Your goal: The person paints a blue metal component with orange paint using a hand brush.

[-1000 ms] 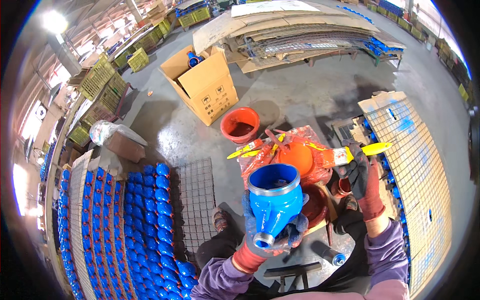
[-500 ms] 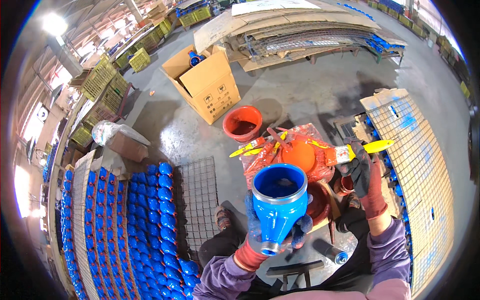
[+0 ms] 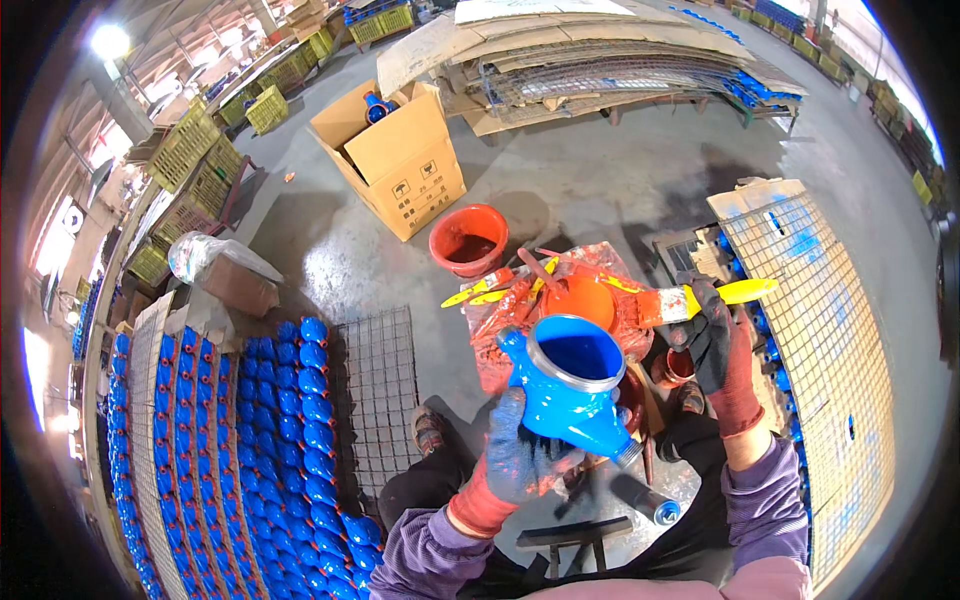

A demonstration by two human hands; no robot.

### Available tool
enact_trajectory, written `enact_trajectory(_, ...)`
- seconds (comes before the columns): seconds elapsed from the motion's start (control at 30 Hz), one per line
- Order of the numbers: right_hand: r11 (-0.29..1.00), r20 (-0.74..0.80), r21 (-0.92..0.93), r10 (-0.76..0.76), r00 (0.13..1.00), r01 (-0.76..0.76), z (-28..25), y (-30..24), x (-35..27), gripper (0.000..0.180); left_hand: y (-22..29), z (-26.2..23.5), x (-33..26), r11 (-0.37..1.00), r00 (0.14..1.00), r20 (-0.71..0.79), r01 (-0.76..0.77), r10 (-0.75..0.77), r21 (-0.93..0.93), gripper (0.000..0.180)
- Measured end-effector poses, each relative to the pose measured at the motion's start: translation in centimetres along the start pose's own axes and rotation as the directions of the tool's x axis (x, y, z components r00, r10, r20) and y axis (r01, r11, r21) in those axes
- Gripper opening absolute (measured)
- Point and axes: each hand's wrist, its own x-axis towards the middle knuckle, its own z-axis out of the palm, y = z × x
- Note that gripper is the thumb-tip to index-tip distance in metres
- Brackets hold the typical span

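Observation:
In front of me, my gloved left hand point(image 3: 522, 452) grips a glossy blue, water-meter-like metal body point(image 3: 570, 405) from below and the left. Its wide round mouth with a bare metal rim faces up and away, and a threaded end points down to the right. My gloved right hand point(image 3: 712, 335) is closed on a paintbrush point(image 3: 750, 291) with a yellow handle. The brush's red-stained bristles point left, close to an orange paint container point(image 3: 583, 303). More yellow-handled brushes point(image 3: 490, 290) lie to the left of that container, on a red-smeared surface.
A red bucket point(image 3: 468, 241) and an open cardboard box point(image 3: 405, 165) stand beyond. Rows of blue bodies point(image 3: 315, 410) fill the left beside a wire grid point(image 3: 377, 400). At right lies a mesh-covered board point(image 3: 815, 350). A dark cylinder point(image 3: 645, 500) lies near my feet.
My left hand has turned the blue body, so its threaded end swings right and another end shows at upper left. My right hand still holds the brush.

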Motion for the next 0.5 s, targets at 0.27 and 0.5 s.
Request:
enact_trajectory(0.27,1.000,-0.017,0.000,0.004,1.000,-0.004,-0.1,-0.2,0.0,0.037,-0.4,1.2,0.0,0.986,0.987,-0.159,0.002,0.025,0.169,0.083)
enact_trajectory(0.5,1.000,0.009,0.031,-0.005,1.000,0.005,0.6,-1.5,-1.1,0.036,-0.4,0.4,-0.8,0.920,0.982,-0.122,-0.086,0.142,0.381,0.068)
